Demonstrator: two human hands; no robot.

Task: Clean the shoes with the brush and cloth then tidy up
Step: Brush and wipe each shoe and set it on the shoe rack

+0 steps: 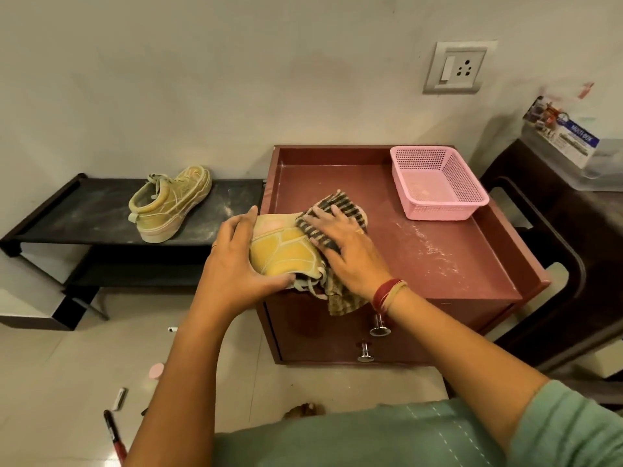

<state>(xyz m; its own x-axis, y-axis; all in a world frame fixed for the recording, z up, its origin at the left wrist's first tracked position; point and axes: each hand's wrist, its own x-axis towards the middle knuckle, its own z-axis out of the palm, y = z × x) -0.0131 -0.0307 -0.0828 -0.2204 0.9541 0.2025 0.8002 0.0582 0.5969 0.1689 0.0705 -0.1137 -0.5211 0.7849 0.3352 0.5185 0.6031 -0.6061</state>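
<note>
Maroon raised-rim cabinet top (421,251): your wiping station, with one of the pair in hand.
Your left hand (232,261) clamps fingers and thumb round the yellow suede shoe (286,254), steadying it on its side at the front edge so your right hand (347,254), fingers spread flat, can press the brown striped cloth (337,205) onto it. Its mate, the second yellow shoe (172,203), sits well apart on the black low rack (67,210). Behind, the pink plastic mesh basket (438,183) stands clear of the wiping; no brush shows.
</note>
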